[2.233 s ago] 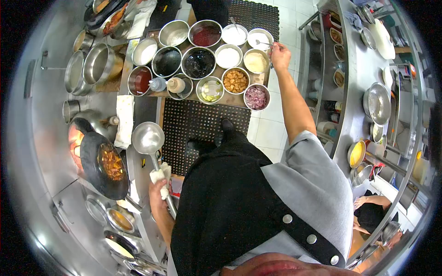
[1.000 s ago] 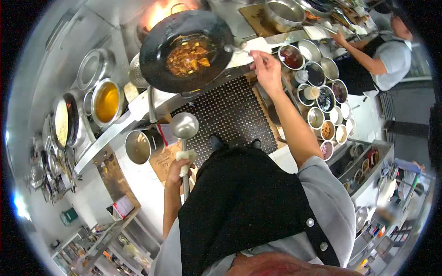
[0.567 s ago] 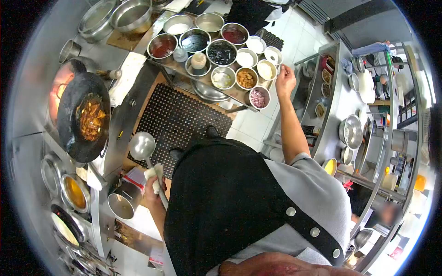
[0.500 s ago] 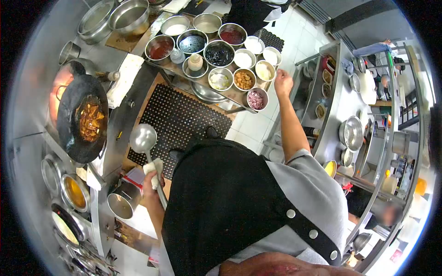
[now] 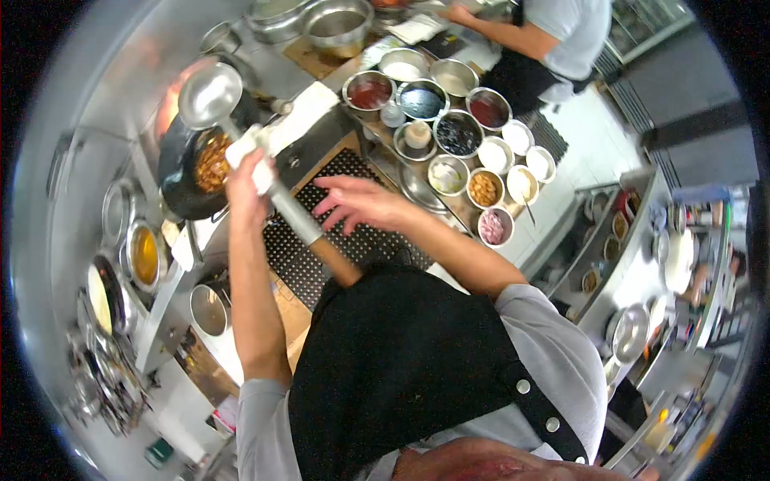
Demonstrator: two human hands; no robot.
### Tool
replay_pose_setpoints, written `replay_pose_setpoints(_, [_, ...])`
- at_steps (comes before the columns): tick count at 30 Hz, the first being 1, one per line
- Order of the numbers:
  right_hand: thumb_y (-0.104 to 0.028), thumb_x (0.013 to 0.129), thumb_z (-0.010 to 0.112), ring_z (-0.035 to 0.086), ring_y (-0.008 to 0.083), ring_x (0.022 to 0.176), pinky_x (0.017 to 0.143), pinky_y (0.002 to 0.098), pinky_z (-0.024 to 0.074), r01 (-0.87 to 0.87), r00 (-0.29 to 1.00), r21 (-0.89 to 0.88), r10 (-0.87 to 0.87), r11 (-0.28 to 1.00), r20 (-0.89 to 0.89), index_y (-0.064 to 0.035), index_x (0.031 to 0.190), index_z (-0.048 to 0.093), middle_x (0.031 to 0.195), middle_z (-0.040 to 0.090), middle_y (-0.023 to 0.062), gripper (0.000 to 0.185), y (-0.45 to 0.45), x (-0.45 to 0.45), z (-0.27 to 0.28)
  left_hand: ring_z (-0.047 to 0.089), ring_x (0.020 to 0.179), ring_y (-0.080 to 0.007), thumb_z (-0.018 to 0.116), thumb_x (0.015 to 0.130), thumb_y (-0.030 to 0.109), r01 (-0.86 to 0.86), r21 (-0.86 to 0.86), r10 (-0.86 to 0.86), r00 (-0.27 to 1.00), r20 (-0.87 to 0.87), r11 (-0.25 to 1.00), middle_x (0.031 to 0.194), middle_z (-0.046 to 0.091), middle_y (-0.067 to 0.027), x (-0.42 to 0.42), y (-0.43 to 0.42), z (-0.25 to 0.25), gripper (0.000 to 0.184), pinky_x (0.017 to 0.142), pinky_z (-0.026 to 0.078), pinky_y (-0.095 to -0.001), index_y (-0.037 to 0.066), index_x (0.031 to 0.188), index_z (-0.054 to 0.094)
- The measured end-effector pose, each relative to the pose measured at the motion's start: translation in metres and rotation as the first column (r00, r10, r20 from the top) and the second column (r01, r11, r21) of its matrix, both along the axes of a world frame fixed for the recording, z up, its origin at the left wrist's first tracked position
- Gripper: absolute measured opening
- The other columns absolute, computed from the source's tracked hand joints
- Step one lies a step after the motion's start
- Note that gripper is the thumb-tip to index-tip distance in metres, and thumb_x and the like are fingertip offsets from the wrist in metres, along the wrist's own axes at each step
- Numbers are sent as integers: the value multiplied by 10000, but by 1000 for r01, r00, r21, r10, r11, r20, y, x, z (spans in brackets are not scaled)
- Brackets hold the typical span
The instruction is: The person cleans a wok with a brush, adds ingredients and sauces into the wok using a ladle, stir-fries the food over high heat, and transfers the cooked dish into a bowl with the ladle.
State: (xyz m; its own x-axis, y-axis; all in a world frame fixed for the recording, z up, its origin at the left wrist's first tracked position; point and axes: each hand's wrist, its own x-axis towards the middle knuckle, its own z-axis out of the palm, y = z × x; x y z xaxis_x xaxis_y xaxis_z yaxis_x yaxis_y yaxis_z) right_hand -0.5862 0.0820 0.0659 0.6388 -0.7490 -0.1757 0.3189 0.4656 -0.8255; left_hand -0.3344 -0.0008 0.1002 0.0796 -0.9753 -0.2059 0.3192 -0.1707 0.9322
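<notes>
My left hand (image 5: 247, 192) is wrapped around a large metal ladle (image 5: 210, 94) and a folded white cloth (image 5: 253, 154). The ladle's bowl is raised over the far side of a black wok (image 5: 178, 191), and its wooden handle end points toward my apron. Browned, saucy food (image 5: 213, 163) lies in the wok, partly hidden by the ladle and cloth. My right hand (image 5: 359, 202), fingers spread and nothing visible in it, hovers beside the ladle's handle.
Several metal bowls of sauces and ingredients cover the table ahead, including chopped pink pieces (image 5: 492, 228) and brown chunks (image 5: 483, 189). A pot of yellow liquid (image 5: 144, 255) stands left. A co-worker's arm (image 5: 513, 36) reaches in at the top. Flames glow behind the wok.
My right hand has moved left from the ingredient bowls to beside the ladle. My left hand has lifted the ladle up toward the wok. The view has turned, and a co-worker's arm now shows.
</notes>
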Motion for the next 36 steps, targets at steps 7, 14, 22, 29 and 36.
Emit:
replay_pose_setpoints(7, [-114,963,628,475,118,512,474,266,415,-14,1000,20,14,1000,-26,-56,1451,470,681,481,-5,517,-37,58,26,654,735,-169,621,1014,290,-217,9,215,972,97,976,931,687,-60,29,52,-39,351,635,545,-326,21,1238,593])
replay_pose_setpoints(14, [-128,960,590,445,145,488,465,305,383,-67,993,67,73,996,-94,-61,1510,402,681,406,17,585,-52,130,49,705,814,-243,688,891,109,-190,490,398,842,-364,851,973,688,-116,127,236,-175,368,693,601,-389,-8,1226,595])
replay_pose_setpoints(22, [-134,989,580,496,137,489,474,298,425,-459,875,22,457,888,-160,-50,1498,414,705,475,23,542,-92,379,47,722,723,-262,705,835,96,-483,617,559,825,83,621,867,717,-152,236,324,-224,331,642,585,-392,-18,1144,673])
replay_pose_setpoints(29, [-109,971,586,528,137,484,456,289,442,-629,715,56,605,776,-351,-29,1415,470,690,522,25,465,-65,498,21,719,952,-355,794,739,235,-691,595,465,720,516,410,1045,738,-231,321,364,-261,459,844,555,-419,-4,1119,702])
replay_pose_setpoints(36, [-108,961,622,529,126,509,489,279,457,-446,816,66,436,892,-379,-34,1551,367,697,536,17,647,-78,462,39,693,850,-253,741,756,114,-641,600,516,758,398,479,1007,733,-132,345,364,-284,405,772,548,-380,-6,1139,682])
